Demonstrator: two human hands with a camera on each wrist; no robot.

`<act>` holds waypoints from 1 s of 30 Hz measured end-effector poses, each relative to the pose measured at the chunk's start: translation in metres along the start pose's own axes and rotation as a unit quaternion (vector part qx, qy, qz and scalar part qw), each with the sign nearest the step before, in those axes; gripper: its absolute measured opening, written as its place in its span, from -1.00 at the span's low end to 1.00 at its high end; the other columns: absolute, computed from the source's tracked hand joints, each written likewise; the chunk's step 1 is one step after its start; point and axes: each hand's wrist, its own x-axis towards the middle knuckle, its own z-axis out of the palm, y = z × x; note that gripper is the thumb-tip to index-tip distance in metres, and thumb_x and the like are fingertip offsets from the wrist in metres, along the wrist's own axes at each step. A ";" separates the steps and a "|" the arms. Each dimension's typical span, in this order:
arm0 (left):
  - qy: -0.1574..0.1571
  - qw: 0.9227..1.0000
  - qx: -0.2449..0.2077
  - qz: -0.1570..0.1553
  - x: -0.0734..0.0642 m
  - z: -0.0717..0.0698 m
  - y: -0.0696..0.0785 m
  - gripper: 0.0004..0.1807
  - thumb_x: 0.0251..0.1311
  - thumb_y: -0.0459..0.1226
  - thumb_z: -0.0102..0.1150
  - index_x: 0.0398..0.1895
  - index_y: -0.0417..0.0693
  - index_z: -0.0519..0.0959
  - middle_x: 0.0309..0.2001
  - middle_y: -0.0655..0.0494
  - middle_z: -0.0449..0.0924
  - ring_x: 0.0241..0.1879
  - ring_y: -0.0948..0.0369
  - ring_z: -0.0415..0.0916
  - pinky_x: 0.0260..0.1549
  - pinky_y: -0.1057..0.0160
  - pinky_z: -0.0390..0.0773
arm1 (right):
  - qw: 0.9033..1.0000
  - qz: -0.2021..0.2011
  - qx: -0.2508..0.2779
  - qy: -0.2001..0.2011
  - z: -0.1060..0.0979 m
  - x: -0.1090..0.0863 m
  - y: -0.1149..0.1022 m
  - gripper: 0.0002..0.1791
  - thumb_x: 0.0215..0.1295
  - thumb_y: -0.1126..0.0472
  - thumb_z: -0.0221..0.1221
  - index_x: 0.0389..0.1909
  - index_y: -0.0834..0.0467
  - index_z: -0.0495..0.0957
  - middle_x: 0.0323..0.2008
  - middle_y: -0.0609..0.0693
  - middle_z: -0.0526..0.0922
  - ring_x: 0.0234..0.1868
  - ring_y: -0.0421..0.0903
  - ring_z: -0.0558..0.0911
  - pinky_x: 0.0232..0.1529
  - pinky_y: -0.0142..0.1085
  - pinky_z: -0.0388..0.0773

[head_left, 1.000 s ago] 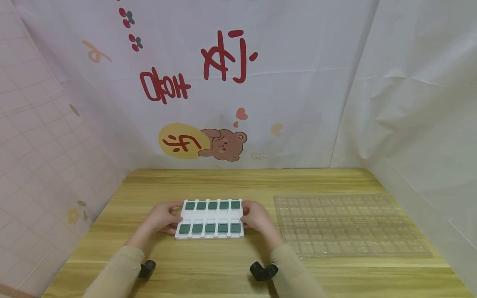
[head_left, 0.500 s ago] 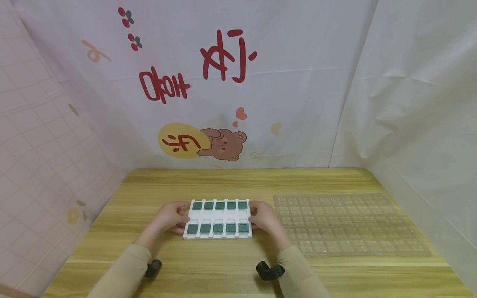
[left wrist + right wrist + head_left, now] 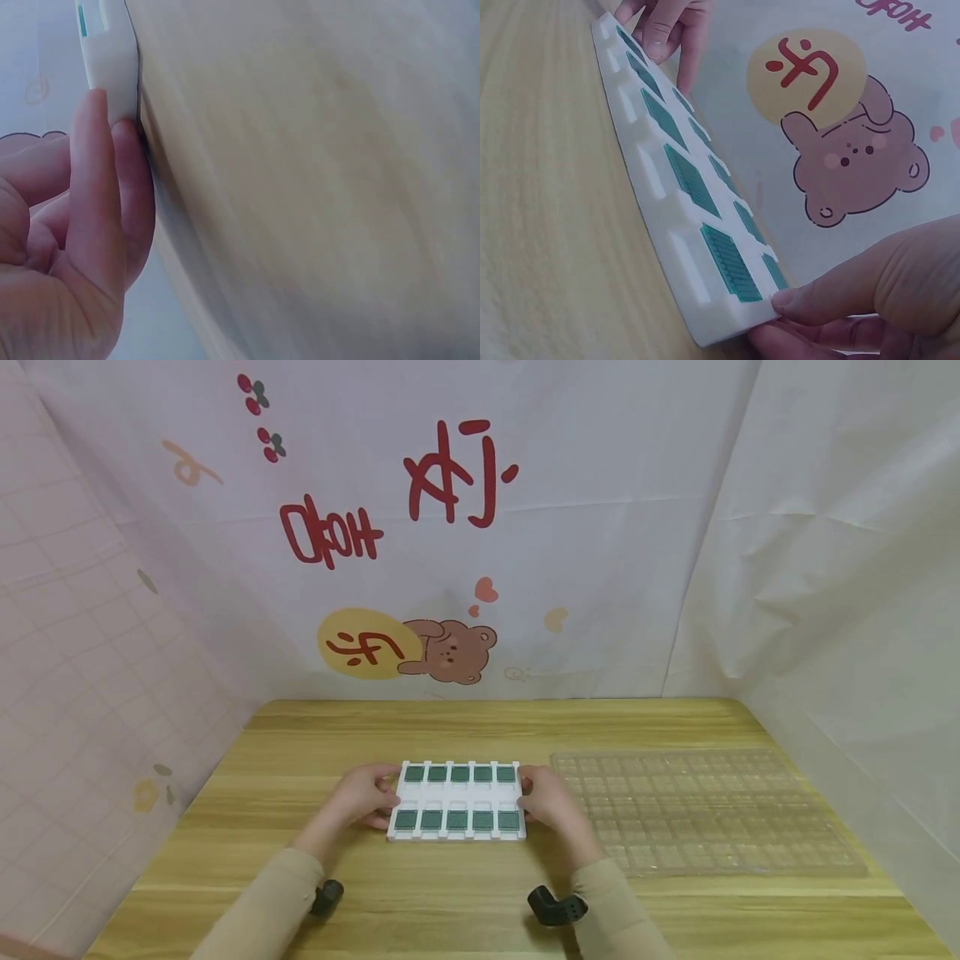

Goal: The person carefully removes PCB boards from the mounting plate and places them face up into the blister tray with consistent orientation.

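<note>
A white tray (image 3: 457, 795) with two rows of green square chips (image 3: 457, 820) lies between my hands, low over the table. My left hand (image 3: 365, 797) grips its left end, thumb on the top edge and fingers under the side. At the opposite end my right hand (image 3: 550, 797) pinches the tray the same way. The left wrist view shows the left hand (image 3: 90, 217) at the tray's white end (image 3: 112, 67). In the right wrist view, the right thumb (image 3: 810, 296) presses the near corner beside a green chip (image 3: 731, 262).
A clear plastic tray (image 3: 705, 810) with many square pockets lies flat at the right of the wooden table (image 3: 420, 893). A printed white cloth (image 3: 600, 568) hangs behind and along both sides. A black wrist device (image 3: 557, 907) sits by the right sleeve.
Both hands have carried the white tray steadily to the right, closer to the clear plastic tray. Their grip on its two ends is unchanged.
</note>
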 end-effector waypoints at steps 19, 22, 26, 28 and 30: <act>0.002 1.000 0.001 -0.001 0.004 0.019 0.010 -0.34 0.09 -0.58 0.27 0.34 -0.28 0.40 -0.30 -0.09 0.42 -0.46 0.11 0.53 -0.57 0.16 0.63 | 0.997 0.018 -0.072 0.021 -0.012 -0.006 0.009 -0.42 0.10 0.54 0.22 0.22 0.42 0.45 -0.20 0.15 0.57 -0.30 -0.02 0.56 -0.51 -0.35 0.57; 0.003 1.000 -0.002 0.001 0.004 0.022 0.011 -0.34 0.09 -0.59 0.27 0.33 -0.29 0.40 -0.31 -0.09 0.41 -0.47 0.12 0.52 -0.58 0.16 0.63 | 0.997 0.021 -0.077 0.021 -0.013 -0.006 0.009 -0.42 0.11 0.54 0.22 0.23 0.42 0.45 -0.22 0.15 0.56 -0.27 -0.01 0.55 -0.51 -0.36 0.57; 0.004 1.000 -0.007 0.004 0.003 0.024 0.012 -0.33 0.08 -0.60 0.27 0.33 -0.30 0.40 -0.31 -0.09 0.41 -0.47 0.11 0.52 -0.58 0.15 0.63 | 0.996 0.023 -0.080 0.020 -0.014 -0.007 0.008 -0.42 0.10 0.54 0.21 0.22 0.43 0.45 -0.23 0.15 0.57 -0.26 0.00 0.55 -0.51 -0.35 0.57; 0.004 1.000 -0.008 0.007 0.003 0.025 0.012 -0.33 0.07 -0.60 0.27 0.33 -0.31 0.40 -0.31 -0.09 0.41 -0.47 0.11 0.52 -0.58 0.15 0.63 | 0.996 0.025 -0.079 0.019 -0.015 -0.008 0.008 -0.42 0.09 0.55 0.21 0.22 0.44 0.44 -0.24 0.15 0.57 -0.27 0.00 0.55 -0.51 -0.35 0.57; 0.002 1.000 -0.007 0.008 0.003 0.026 0.012 -0.33 0.07 -0.60 0.27 0.33 -0.31 0.40 -0.32 -0.09 0.41 -0.47 0.11 0.52 -0.58 0.15 0.64 | 0.996 0.027 -0.080 0.018 -0.017 -0.009 0.007 -0.42 0.09 0.55 0.22 0.22 0.44 0.45 -0.24 0.16 0.57 -0.26 0.00 0.55 -0.50 -0.34 0.56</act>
